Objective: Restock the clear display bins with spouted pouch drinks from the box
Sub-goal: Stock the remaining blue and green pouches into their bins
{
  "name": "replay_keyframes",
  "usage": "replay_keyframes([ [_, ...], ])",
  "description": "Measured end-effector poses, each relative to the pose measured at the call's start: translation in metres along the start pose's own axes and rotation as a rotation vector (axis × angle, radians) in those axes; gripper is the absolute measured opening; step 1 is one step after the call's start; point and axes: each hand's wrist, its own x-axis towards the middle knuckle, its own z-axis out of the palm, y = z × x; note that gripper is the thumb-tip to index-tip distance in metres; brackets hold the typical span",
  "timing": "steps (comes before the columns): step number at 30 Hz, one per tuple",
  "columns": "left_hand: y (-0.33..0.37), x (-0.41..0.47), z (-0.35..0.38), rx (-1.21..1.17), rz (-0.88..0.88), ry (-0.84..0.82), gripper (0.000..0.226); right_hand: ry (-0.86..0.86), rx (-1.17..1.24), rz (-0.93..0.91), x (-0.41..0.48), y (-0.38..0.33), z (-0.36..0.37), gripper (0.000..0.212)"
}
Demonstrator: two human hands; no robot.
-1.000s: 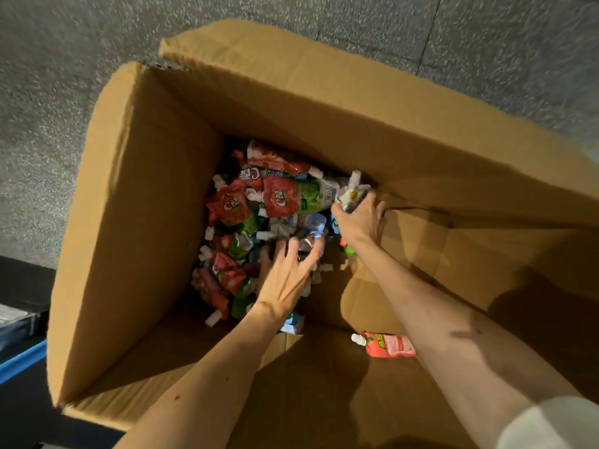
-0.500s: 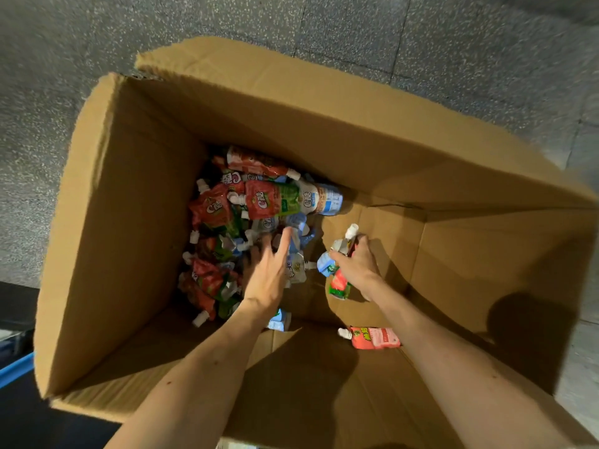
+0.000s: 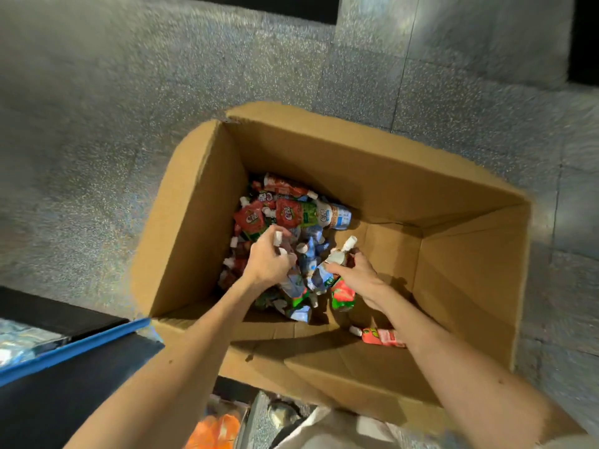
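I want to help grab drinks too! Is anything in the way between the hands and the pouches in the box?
Nothing visible is. The cardboard box is open on top, and the left hand and right hand are already closed on pouches from the pile.

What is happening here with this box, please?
A person is reaching into a cardboard box on the floor. The left hand and the right hand each hold a bunch of pouches by their tops. One pink pouch lies alone near the right arm.
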Motion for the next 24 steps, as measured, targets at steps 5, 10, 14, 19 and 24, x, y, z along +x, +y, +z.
replay_keyframes([
  [5, 0.031, -0.071, -0.054, -0.322, 0.03, -0.029, 0.046, -0.103, -0.02, -0.153, -0.069, -0.045, 0.011, 0.056],
  [10, 0.036, -0.172, -0.113, -0.611, 0.123, 0.076, 0.055, -0.249, -0.007, -0.385, -0.175, -0.088, 0.042, 0.046],
  [14, 0.022, -0.279, -0.163, -0.753, 0.257, 0.172, 0.025, -0.42, -0.05, -0.615, -0.28, -0.112, 0.087, 0.043],
  [19, -0.008, -0.417, -0.224, -0.913, 0.419, 0.388, 0.005, -0.626, -0.106, -0.765, -0.391, -0.132, 0.164, 0.06],
  [24, -0.044, -0.544, -0.262, -1.012, 0.552, 0.739, 0.033, -0.919, -0.186, -0.925, -0.487, -0.135, 0.263, 0.037],
])
